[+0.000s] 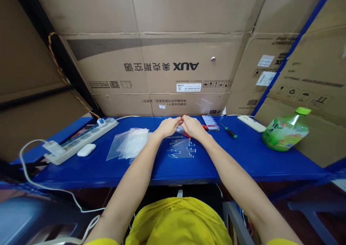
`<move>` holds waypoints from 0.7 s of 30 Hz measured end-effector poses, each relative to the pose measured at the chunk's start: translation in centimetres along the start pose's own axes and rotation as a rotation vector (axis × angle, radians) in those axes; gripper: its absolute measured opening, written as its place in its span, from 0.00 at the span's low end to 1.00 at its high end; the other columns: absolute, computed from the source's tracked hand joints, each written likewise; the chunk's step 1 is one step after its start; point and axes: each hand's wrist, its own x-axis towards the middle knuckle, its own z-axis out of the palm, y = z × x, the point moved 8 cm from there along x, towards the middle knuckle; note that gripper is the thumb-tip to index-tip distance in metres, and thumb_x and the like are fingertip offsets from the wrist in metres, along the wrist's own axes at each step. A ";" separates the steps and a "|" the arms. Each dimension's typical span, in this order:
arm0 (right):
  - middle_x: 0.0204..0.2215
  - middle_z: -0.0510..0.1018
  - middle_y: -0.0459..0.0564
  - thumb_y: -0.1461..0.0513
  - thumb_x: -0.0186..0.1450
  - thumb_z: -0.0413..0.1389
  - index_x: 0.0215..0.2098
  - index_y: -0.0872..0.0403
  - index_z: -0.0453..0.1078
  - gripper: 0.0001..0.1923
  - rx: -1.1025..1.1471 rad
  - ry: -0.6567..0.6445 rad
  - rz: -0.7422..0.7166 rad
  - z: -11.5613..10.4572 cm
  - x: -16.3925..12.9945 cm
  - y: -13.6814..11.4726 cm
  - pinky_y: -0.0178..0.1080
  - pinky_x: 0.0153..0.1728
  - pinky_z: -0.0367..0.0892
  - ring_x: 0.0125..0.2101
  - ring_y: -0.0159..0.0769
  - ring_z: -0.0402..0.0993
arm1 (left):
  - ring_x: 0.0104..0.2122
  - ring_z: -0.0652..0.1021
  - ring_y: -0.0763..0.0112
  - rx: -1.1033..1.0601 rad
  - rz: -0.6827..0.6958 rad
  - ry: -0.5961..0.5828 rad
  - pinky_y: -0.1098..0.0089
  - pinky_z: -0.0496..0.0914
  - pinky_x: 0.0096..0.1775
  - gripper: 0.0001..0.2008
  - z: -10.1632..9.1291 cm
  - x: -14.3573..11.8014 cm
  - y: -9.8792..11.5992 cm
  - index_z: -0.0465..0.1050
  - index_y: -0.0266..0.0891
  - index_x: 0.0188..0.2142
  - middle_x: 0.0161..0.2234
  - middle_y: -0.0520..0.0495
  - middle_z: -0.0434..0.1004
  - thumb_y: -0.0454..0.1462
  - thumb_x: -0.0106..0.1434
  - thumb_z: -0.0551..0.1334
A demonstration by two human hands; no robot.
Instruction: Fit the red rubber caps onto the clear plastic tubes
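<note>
So my left hand (168, 127) and right hand (192, 126) met fingertip to fingertip over the blue table (243, 158), both pinched shut on something tiny and reddish (183, 120); couldn't tell what it was. Clear tubes (181, 148) lay just below at 6 o'clock, plastic bags (129, 144) at 8, phone (210, 122) and screwdriver (229, 131) at 3.

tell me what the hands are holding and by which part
Both hands, left hand and right hand, pinch something small between their fingertips above the clear tubes; what it is cannot be told.
</note>
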 end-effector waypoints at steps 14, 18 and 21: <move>0.44 0.81 0.59 0.63 0.75 0.46 0.46 0.56 0.69 0.11 0.170 0.100 -0.079 0.2 0.1 0.2 0.40 0.44 0.65 0.42 0.45 0.77 | 0.30 0.75 0.65 -0.450 0.064 0.063 0.68 0.64 0.36 0.15 0.0 0.6 -0.7 0.70 0.41 0.33 0.31 0.46 0.77 0.44 0.73 0.54; 0.42 0.81 0.54 0.56 0.74 0.51 0.61 0.55 0.63 0.20 0.409 0.208 -0.084 -0.7 -0.3 1.6 0.40 0.43 0.67 0.39 0.42 0.78 | 0.20 0.60 0.74 -0.940 -0.043 0.015 0.71 0.57 0.27 0.17 1.1 0.8 -1.4 0.61 0.41 0.30 0.21 0.55 0.59 0.47 0.73 0.53; 0.42 0.81 0.53 0.55 0.72 0.55 0.67 0.54 0.58 0.28 0.473 0.244 -0.078 -1.1 -0.5 2.0 0.39 0.42 0.68 0.36 0.40 0.77 | 0.18 0.54 0.76 -1.144 -0.096 -0.011 0.73 0.52 0.23 0.16 1.6 0.7 -1.3 0.61 0.42 0.33 0.20 0.59 0.53 0.49 0.72 0.56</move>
